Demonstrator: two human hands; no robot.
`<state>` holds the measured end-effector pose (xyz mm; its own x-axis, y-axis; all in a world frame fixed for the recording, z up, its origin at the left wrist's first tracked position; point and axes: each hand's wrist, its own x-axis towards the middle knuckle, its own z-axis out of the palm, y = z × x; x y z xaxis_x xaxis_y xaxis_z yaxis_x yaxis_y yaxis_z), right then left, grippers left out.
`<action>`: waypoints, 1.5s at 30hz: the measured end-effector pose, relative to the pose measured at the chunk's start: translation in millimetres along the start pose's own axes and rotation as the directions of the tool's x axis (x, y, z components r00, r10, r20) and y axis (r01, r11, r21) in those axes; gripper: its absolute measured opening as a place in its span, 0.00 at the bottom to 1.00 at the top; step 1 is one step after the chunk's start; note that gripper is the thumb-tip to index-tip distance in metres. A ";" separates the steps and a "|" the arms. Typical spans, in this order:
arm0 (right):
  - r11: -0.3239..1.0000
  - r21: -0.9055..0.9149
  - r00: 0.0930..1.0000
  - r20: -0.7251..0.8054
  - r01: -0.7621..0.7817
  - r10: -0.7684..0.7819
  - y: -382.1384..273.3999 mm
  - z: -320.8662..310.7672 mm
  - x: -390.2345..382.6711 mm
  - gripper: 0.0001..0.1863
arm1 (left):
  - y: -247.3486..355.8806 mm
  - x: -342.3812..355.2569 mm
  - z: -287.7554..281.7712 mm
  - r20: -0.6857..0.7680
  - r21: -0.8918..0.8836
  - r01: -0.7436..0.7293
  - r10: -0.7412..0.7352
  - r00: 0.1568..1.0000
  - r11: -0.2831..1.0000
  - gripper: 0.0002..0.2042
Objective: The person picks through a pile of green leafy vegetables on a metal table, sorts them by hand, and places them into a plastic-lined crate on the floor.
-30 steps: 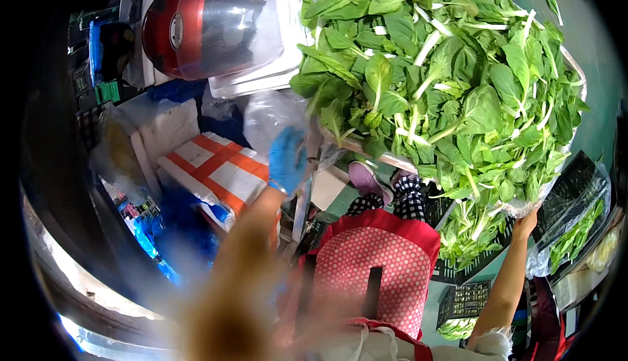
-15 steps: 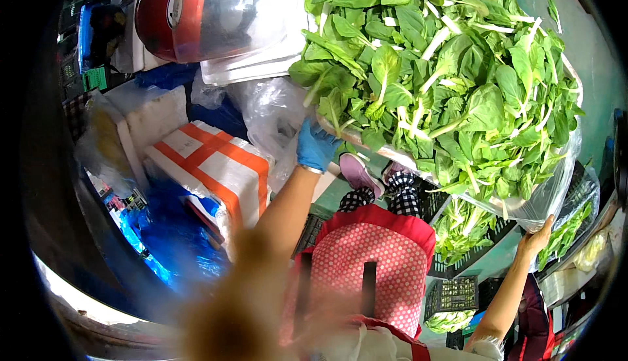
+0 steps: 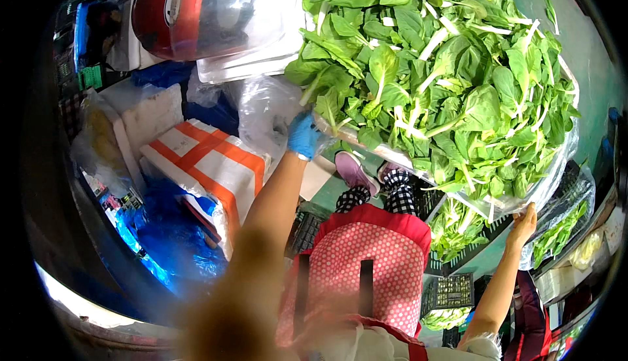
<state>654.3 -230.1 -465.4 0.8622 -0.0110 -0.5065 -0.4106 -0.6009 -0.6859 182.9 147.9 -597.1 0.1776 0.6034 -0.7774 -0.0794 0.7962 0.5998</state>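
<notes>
Here we have the tray (image 3: pixel 404 161) of leafy greens (image 3: pixel 451 79) filling the upper right, near edge slanting from mid-frame toward lower right, its long axis unclear to us. Our gloved left hand (image 3: pixel 303 136) half-curls at one corner, grip hidden; our bare right hand (image 3: pixel 522 225), partly closed, holds another.

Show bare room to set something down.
Free: top of the taped box, between the clear bag and blue bag; green floor right of the leaf heap. Crowded: around the right hand, crated greens left, bagged greens right.
</notes>
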 end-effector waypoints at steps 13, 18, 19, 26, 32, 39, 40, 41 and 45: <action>0.976 -0.057 0.915 -0.342 0.209 -0.216 -49.7 12.4 6.8 0.10 | 87.4 -61.1 99.5 -0.070 -0.063 -0.378 0.373 0.925 0.924 0.02; 0.892 0.444 0.996 0.001 0.084 -0.094 -26.5 -21.2 55.5 0.17 | 109.2 -57.5 115.9 0.010 -0.587 0.005 0.001 1.000 0.809 0.13; 0.870 0.491 0.998 0.066 -0.041 0.010 -37.1 -17.6 52.4 0.19 | 110.6 -57.8 118.8 0.035 -0.616 0.055 -0.042 0.998 0.785 0.14; 0.983 -0.180 0.963 0.262 -0.018 0.065 -86.5 -2.4 43.3 0.18 | 119.9 -37.5 155.4 0.036 0.063 -0.152 0.150 0.988 0.986 0.16; 0.300 -0.652 0.612 0.321 0.696 -0.723 -162.5 92.6 -26.6 0.22 | 59.4 -76.8 226.6 0.336 0.817 -0.481 0.417 0.844 0.317 0.25; 0.518 0.354 0.234 0.602 0.779 -0.763 -225.7 358.1 -143.5 0.14 | 13.2 -32.5 221.3 0.459 0.878 -0.477 0.331 0.825 -0.028 0.23; 0.570 0.367 0.238 0.647 0.735 -0.724 -222.8 393.8 -152.5 0.15 | -11.0 -15.1 206.1 0.644 0.760 -0.624 0.340 0.685 -0.183 0.22; 0.626 0.237 0.247 0.773 0.742 -0.585 -222.4 425.6 -159.3 0.17 | -22.7 -13.7 199.9 0.587 0.730 -0.647 0.283 0.758 0.220 0.21; 0.455 -0.136 0.266 0.935 0.880 -0.234 -198.4 475.5 -177.6 0.24 | -35.7 -15.0 182.6 0.594 0.334 -0.307 0.055 0.803 0.891 0.20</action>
<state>441.5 271.1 -487.9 0.0479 0.8852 -0.4628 0.6121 -0.3921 -0.6867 362.2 102.3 -572.2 0.7204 0.5014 -0.4792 0.2021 0.5092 0.8366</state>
